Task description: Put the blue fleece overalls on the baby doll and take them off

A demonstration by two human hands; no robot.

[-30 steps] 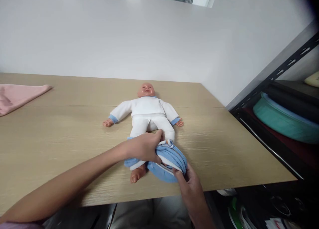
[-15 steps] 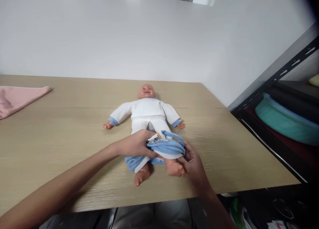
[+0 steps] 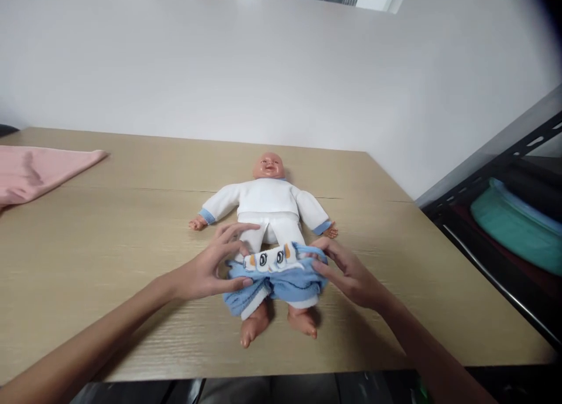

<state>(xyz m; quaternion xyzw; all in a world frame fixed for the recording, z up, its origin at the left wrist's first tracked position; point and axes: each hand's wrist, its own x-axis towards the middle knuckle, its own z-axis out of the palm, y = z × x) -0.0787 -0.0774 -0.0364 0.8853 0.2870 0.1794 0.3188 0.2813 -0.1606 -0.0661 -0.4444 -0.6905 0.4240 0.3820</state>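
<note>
On the table a baby doll [image 3: 268,196] in a white long-sleeved top with blue cuffs lies on its back, its head away from me. Light blue overalls [image 3: 290,284] with a white bib bearing embroidered eyes sit bunched round the doll's lower legs; both bare feet stick out below. My left hand [image 3: 211,266] is at the overalls' left side, fingers spread over the doll's thigh and thumb touching the blue cloth. Pinched in the fingers of my right hand [image 3: 353,275] is the right edge of the overalls, beside the blue strap.
A pink cloth [image 3: 44,170] lies on the wooden table [image 3: 144,216] at the far left. To the right stands a dark metal shelf [image 3: 461,216] holding a teal basin [image 3: 513,228]. A pale wall [image 3: 219,64] rises behind the table.
My right hand has moved from the doll's foot up to the overalls' side. The left fingers have spread apart, and the bib now lies flatter with its eyes showing. The view has shifted slightly.
</note>
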